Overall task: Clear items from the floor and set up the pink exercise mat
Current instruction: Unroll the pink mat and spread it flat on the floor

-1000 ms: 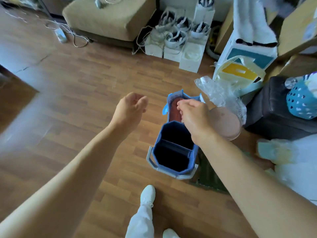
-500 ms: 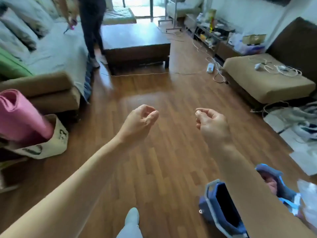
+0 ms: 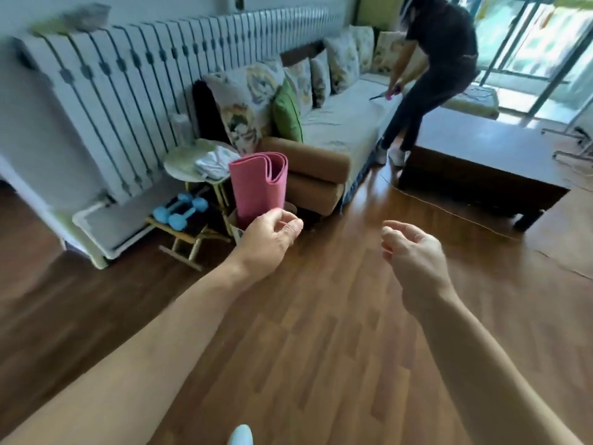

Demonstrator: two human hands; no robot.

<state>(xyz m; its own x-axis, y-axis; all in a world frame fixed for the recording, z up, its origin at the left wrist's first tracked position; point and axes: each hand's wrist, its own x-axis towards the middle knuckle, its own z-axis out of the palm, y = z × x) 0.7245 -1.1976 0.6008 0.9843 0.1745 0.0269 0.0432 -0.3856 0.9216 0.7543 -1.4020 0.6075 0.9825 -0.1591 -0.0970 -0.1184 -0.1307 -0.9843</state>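
Both my left hand (image 3: 268, 242) and right hand (image 3: 414, 252) are half curled and hold nothing. Floor (image 3: 321, 348) before me looks clear; the rolled pink exercise mat (image 3: 256, 184) stands upright beside the sofa (image 3: 321, 155), not yet unrolled.

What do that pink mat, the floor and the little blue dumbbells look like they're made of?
Pink mat: probably soft matte foam or rubber, since it stands loosely rolled with thick bending layers.
Floor: glossy wood-look planks with grain and reflections; laminate or real wood, hard to tell.
Blue dumbbells: matte light blue, likely a vinyl or neoprene coating; blurry.

No legible txt or labels anywhere.
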